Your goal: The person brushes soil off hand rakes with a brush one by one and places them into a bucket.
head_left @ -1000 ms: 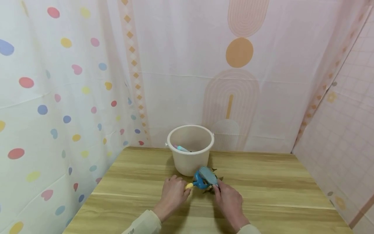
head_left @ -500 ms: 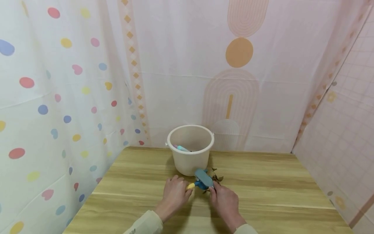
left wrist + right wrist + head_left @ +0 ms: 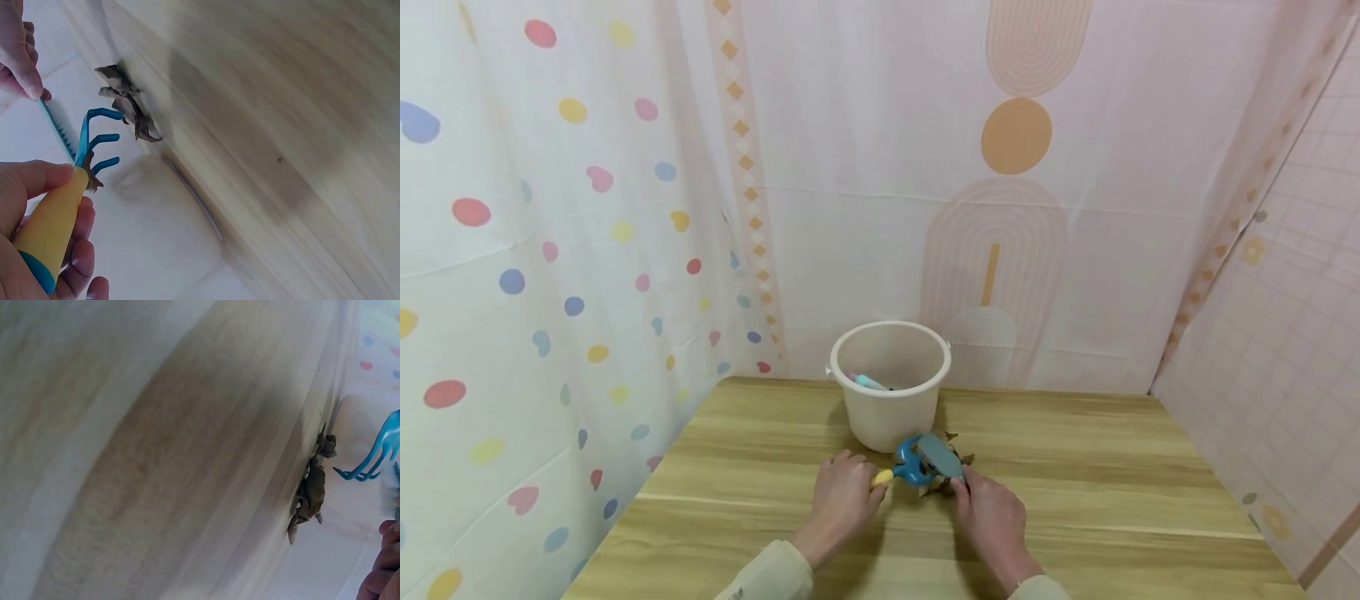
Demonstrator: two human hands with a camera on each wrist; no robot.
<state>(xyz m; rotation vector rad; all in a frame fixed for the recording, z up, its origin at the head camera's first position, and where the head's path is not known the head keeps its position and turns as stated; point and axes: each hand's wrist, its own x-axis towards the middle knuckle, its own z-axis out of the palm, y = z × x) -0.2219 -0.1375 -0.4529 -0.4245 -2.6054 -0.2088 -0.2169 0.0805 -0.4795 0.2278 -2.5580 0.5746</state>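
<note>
My left hand grips the yellow handle of a small garden hand rake, whose blue tines point away from the palm. A brown scrap of dried leaf is caught at the base of the tines. In my right hand is a brush with a flat grey-blue back, its pale bristles held against the rake's head in the left wrist view. Several dried leaves lie on the table beside the two tools, partly hidden by them in the head view.
A cream bucket stands just behind the tools, holding a turquoise-ended item and other things mostly hidden by its wall. The wood-grain table reaches back to patterned curtains.
My right hand swept the brush left across the rake's head half a second ago, then returned right. The left hand and rake shifted only slightly; the bucket stayed put.
</note>
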